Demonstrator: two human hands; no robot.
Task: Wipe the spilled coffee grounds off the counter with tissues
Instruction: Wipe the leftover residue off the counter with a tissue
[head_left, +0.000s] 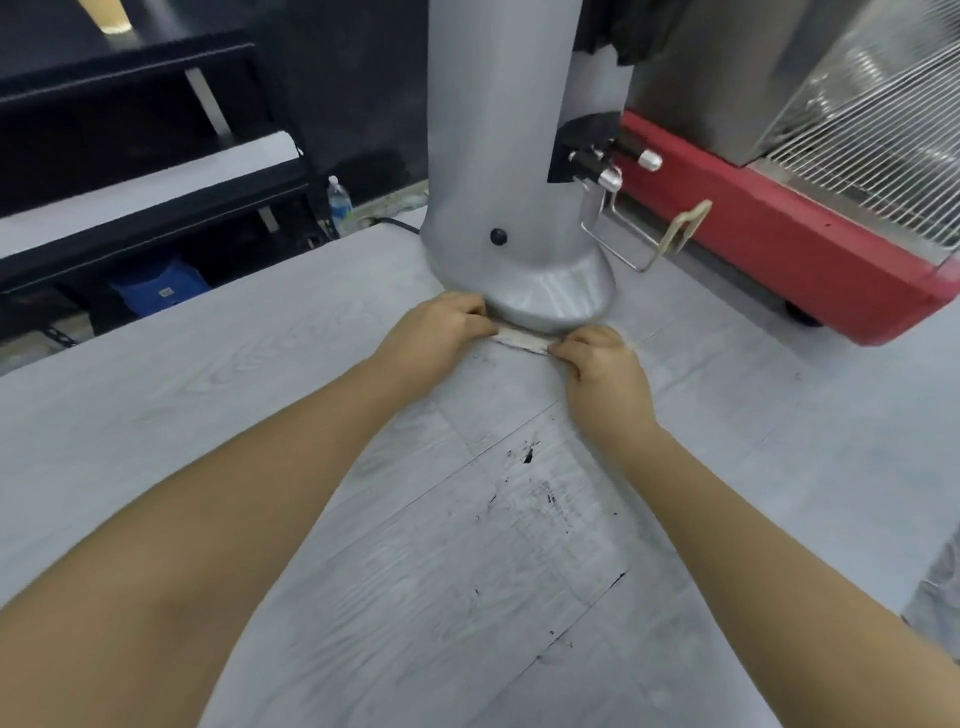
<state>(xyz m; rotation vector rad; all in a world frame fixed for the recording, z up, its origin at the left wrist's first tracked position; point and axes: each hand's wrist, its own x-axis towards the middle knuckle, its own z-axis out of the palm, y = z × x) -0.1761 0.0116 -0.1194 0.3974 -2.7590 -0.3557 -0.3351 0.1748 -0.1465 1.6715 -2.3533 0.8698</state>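
Tissue (521, 340) folded into a strip on counter (208, 395), touching grinder (509, 156) base | left hand (441, 325) and right hand (597, 358) pinch its ends closed | we should press flat, drag along the base rim toward us, then catch the dark grounds (527, 457) nearer us | bottle (339, 203) label unreadable; no other writing legible.

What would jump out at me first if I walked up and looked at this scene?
A tall silver machine stands mid-counter. At its base, the left hand and right hand pinch a strip of tissue between them. Nearer the viewer, dark coffee grounds fleck the pale counter.
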